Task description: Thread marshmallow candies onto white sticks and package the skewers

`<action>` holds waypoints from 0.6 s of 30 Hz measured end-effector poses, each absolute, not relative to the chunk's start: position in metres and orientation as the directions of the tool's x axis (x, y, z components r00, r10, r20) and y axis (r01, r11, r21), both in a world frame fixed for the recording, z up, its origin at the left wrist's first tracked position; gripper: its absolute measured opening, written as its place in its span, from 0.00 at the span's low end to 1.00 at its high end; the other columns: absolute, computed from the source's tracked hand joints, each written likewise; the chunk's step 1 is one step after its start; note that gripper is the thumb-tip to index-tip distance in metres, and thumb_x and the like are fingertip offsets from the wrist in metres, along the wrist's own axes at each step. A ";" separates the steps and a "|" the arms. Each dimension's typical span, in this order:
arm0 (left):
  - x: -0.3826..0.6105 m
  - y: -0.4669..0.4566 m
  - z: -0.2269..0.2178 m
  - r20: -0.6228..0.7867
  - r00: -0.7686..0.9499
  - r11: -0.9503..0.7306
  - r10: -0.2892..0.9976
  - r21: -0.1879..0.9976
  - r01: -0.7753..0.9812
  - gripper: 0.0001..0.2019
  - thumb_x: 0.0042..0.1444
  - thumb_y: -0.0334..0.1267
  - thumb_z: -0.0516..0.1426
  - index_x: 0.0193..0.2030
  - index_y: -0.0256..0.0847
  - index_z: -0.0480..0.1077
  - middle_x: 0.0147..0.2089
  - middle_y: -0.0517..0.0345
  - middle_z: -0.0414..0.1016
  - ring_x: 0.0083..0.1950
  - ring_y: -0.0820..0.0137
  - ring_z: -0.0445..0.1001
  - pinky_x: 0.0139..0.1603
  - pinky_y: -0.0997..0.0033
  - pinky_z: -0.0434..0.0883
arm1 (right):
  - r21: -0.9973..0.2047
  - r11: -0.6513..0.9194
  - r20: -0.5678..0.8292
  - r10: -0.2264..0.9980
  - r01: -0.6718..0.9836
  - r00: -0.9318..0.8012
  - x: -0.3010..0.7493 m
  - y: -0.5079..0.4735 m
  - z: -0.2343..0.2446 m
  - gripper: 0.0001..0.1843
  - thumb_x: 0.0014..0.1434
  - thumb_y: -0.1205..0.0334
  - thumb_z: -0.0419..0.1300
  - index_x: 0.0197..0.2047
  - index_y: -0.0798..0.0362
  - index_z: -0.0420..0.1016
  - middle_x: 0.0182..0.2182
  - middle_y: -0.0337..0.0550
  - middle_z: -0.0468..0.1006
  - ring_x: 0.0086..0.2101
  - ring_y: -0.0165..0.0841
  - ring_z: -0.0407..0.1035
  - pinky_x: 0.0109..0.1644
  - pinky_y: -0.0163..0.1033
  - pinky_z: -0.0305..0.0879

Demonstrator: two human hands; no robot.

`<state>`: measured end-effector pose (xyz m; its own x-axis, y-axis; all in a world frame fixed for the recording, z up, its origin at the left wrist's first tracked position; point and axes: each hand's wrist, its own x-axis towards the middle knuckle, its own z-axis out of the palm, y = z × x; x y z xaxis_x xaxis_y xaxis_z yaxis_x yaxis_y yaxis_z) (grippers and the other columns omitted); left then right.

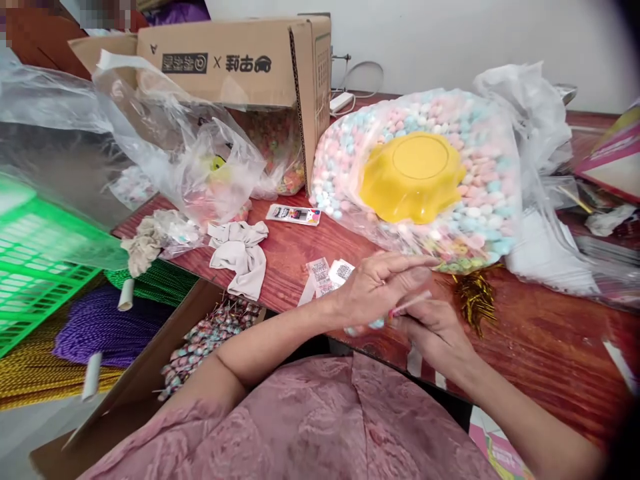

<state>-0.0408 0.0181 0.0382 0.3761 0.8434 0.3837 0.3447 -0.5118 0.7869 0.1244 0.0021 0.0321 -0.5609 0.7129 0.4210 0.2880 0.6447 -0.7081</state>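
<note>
Just above the table's front edge, my two hands are close together. My right hand (435, 330) is closed, its thumb and fingers pinching a thin whitish stick (414, 302) with a pink end. Stretched out across it, my left hand (383, 287) has long, nearly straight fingers lying over the stick's side; its palm is hidden. Below the hands, some pink and blue candies (373, 325) show in part at the edge. Stickers with square codes (327, 275) lie left of my left wrist. Gold tinsel ties (475, 300) rest right of my right hand.
Behind stands a large clear bag of pastel candies (485, 153) with a yellow scalloped bowl (415, 177) on it. A cardboard box (220, 67), plastic bags and a light cloth (240, 257) are at left. Lower left, an open carton (120, 393) holds wrapped candies beside a green basket (45, 253).
</note>
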 end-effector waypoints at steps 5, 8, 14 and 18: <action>-0.061 0.010 0.044 0.404 0.317 -0.484 0.858 0.842 0.237 0.34 0.59 0.51 0.59 0.69 0.44 0.56 0.68 0.44 0.60 0.71 0.55 0.56 0.68 0.47 0.58 | -0.609 0.714 0.608 0.700 0.346 -0.374 0.120 0.015 0.048 0.05 0.60 0.69 0.61 0.32 0.50 0.76 0.25 0.34 0.76 0.26 0.27 0.69 0.31 0.33 0.64; -0.081 0.008 0.040 0.293 0.516 -0.398 0.805 0.912 0.102 0.22 0.63 0.48 0.56 0.60 0.41 0.66 0.53 0.49 0.75 0.54 0.63 0.74 0.54 0.61 0.72 | -0.534 0.805 0.721 0.594 0.261 -0.356 0.107 0.021 0.067 0.06 0.57 0.71 0.63 0.36 0.49 0.77 0.28 0.35 0.77 0.30 0.28 0.71 0.37 0.35 0.65; -0.141 0.000 0.048 0.685 0.379 -0.749 0.622 0.378 0.545 0.10 0.64 0.35 0.55 0.49 0.39 0.73 0.43 0.50 0.79 0.45 0.67 0.76 0.51 0.62 0.73 | -0.984 0.144 0.175 0.887 -0.104 -0.427 0.058 0.016 0.061 0.05 0.50 0.64 0.66 0.26 0.54 0.75 0.22 0.36 0.73 0.24 0.26 0.64 0.28 0.33 0.57; -0.177 -0.029 0.043 0.739 0.469 -0.773 0.484 0.110 0.625 0.12 0.64 0.32 0.53 0.51 0.43 0.73 0.48 0.49 0.78 0.53 0.64 0.75 0.61 0.49 0.70 | -0.714 -0.660 -0.311 0.598 -0.234 -0.739 0.018 -0.015 0.036 0.11 0.37 0.64 0.68 0.22 0.55 0.69 0.15 0.31 0.63 0.16 0.20 0.50 0.20 0.30 0.43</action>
<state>-0.1769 -0.0287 0.0430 0.4685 0.4841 0.7390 0.6252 -0.7727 0.1099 0.0180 -0.0150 0.0364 -0.7392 0.5977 -0.3105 -0.2338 -0.6600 -0.7140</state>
